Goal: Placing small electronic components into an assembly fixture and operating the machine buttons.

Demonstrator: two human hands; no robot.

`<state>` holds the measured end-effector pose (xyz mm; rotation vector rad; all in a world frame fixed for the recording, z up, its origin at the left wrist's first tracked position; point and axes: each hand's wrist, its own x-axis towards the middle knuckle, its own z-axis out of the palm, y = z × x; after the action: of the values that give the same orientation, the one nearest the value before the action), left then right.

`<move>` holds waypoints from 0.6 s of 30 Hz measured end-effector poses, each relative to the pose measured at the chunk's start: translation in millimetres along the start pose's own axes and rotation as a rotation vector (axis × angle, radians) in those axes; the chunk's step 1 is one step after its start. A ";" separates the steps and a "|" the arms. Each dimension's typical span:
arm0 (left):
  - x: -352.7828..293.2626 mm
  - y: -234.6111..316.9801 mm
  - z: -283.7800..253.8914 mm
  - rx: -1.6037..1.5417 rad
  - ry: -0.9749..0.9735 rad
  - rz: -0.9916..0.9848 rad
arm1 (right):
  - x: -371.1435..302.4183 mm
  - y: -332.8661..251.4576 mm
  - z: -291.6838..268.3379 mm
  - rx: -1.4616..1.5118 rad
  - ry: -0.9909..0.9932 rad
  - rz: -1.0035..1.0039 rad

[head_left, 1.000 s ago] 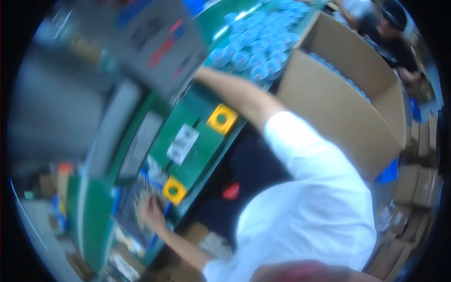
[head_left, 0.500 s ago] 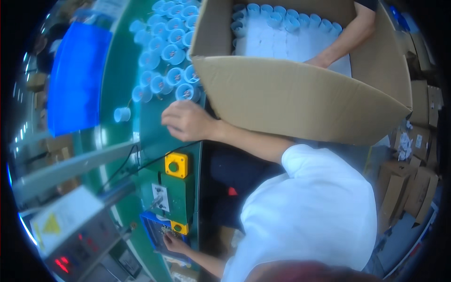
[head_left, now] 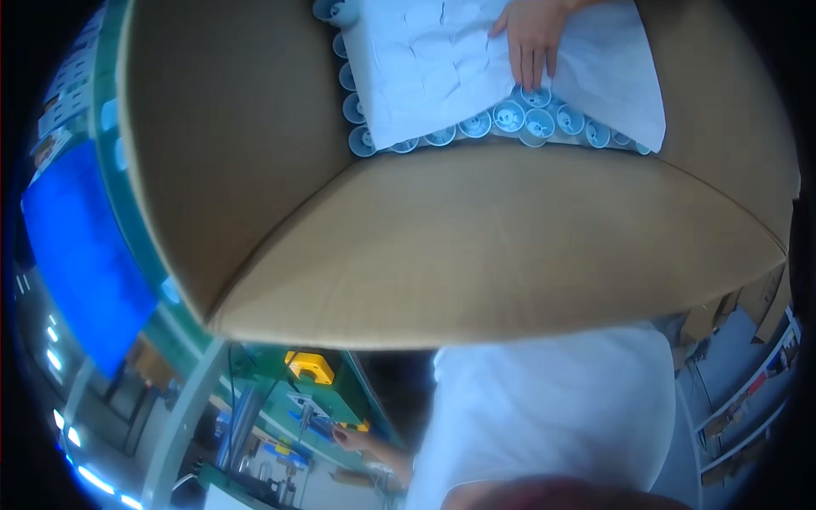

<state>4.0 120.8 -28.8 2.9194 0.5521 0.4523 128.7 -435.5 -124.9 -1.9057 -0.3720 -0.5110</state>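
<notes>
In the lower left my left hand (head_left: 351, 439) is bent beside a small green press (head_left: 325, 390) with yellow-housed push buttons (head_left: 310, 368); its fingers look pinched together, and what they hold is too small to make out. My right hand is out of sight, with the near wall of a large cardboard box (head_left: 501, 246) covering that area. Inside the box, another person's hand (head_left: 537, 34) comes in from the top and lies on a white paper sheet (head_left: 425, 93). Pale blue cups (head_left: 508, 117) show along the sheet's near edge, and several more (head_left: 353, 108) along its left.
A blue panel (head_left: 85, 255) stands at the left beside the green table edge (head_left: 136, 204). A grey metal bar (head_left: 183, 416) runs through the lower left. Cardboard boxes (head_left: 718, 319) and shelving (head_left: 756, 425) are at the right.
The box has come to fill the view, its near inner wall now visible. My right hand, earlier beside the cups on the table, is now hidden. The other person's hand lies flat on the sheet.
</notes>
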 end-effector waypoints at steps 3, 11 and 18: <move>6.1 -0.9 9.8 0.024 -0.021 0.045 | -4.3 11.7 6.0 0.016 0.034 0.043; -14.4 49.9 -2.3 0.003 -0.051 0.033 | 8.7 3.5 18.1 -0.022 0.052 -0.007; -2.0 -9.8 16.3 -0.150 0.062 0.077 | 11.0 -32.9 -18.8 -0.202 -0.087 -0.242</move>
<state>4.1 127.9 -46.6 2.7989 0.3955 0.5693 119.0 -440.3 -87.0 -2.0948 -0.6335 -0.6466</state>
